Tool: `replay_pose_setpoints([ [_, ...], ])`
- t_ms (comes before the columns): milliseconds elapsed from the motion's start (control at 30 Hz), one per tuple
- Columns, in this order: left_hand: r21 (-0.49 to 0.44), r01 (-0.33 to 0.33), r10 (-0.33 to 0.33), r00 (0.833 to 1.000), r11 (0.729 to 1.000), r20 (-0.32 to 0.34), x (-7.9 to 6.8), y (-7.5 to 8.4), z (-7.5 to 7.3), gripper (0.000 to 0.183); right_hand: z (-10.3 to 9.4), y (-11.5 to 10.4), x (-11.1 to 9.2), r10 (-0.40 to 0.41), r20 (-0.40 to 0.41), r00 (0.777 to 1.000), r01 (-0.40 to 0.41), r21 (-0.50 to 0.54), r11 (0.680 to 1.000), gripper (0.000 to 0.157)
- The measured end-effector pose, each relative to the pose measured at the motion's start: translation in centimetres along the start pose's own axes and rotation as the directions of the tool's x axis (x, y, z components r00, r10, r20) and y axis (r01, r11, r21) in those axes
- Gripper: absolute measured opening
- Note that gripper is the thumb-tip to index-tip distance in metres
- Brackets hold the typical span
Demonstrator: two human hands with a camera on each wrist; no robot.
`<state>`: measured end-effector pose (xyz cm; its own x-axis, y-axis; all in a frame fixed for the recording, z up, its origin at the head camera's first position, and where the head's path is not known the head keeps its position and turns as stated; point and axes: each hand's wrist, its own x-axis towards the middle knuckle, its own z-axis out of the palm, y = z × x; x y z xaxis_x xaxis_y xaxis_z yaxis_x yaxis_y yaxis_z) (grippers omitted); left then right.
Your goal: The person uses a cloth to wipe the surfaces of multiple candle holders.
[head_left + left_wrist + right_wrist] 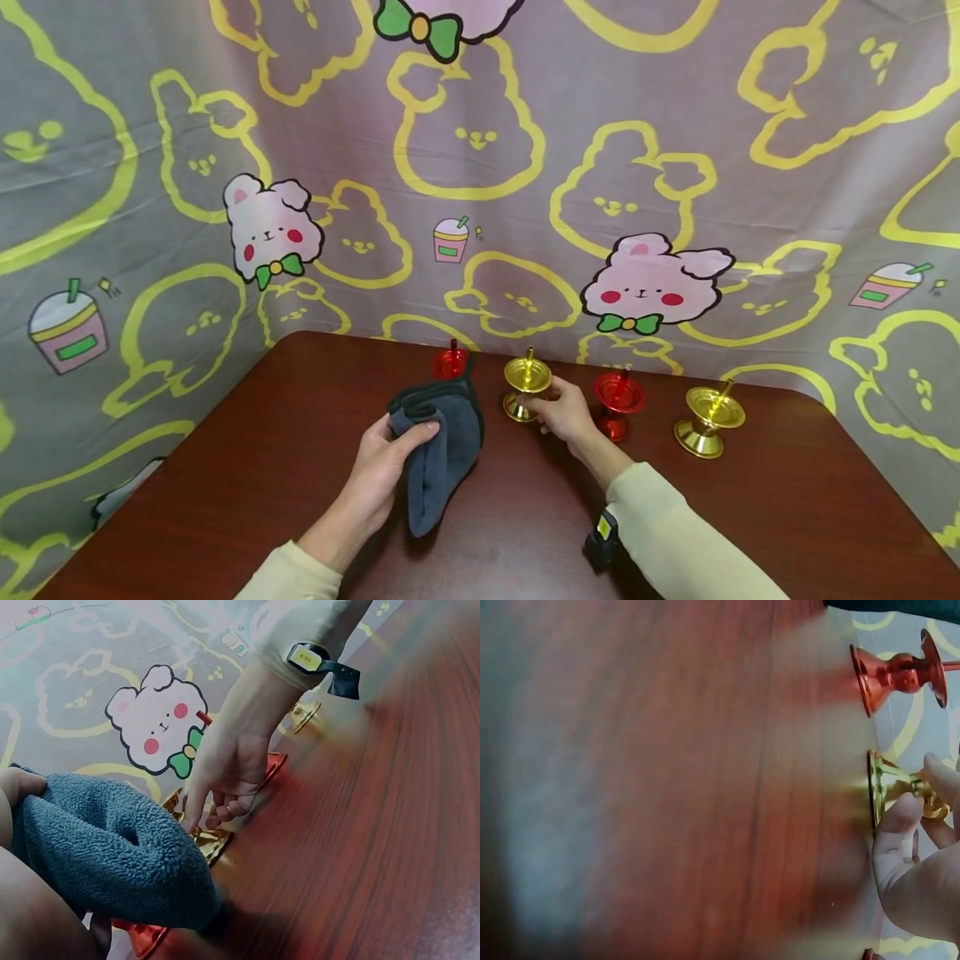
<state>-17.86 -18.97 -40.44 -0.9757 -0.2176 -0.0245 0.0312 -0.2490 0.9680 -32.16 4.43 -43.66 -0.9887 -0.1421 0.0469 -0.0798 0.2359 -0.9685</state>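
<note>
Backdrop point(480, 225) behind, right hand point(562, 410) grips candlestick point(889, 786) beneath dish point(527, 374).

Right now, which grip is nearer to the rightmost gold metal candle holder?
Right. The right grip is left of that rightmost gold holder, one red metallic candle holder between them; the left grip is farther left, holding a blue-grey cloth.

The right hand point(919, 866) pinches a gold holder point(889, 784) by its narrow stem. Near it, but apart, is a red holder point(877, 679). A dark cloth point(904, 607) shows at the top. The bench point(697, 780), blurred, takes the left part; a patterned curtain point(909, 727) is behind.
</note>
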Motion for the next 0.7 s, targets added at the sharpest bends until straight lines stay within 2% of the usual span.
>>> replay_pose_setpoints([
  [200,-0.023,-0.007,0.007,1.000,1.000,0.018,-0.1,0.0,0.5,0.035,-0.9,-0.4,-1.8,-0.043,0.041,0.998,0.045,-0.036,0.998,0.028],
  [400,-0.005,-0.025,0.025,0.999,1.000,0.036,-0.2,0.2,1.9,0.034,-2.6,-2.0,-5.7,-0.077,0.115,0.990,0.086,-0.074,0.994,0.033],
  [700,0.021,-0.050,0.047,0.990,0.999,0.132,-1.2,0.3,4.4,0.034,-5.0,-4.0,-11.8,-0.164,0.263,0.951,0.185,-0.057,0.981,0.037],
])
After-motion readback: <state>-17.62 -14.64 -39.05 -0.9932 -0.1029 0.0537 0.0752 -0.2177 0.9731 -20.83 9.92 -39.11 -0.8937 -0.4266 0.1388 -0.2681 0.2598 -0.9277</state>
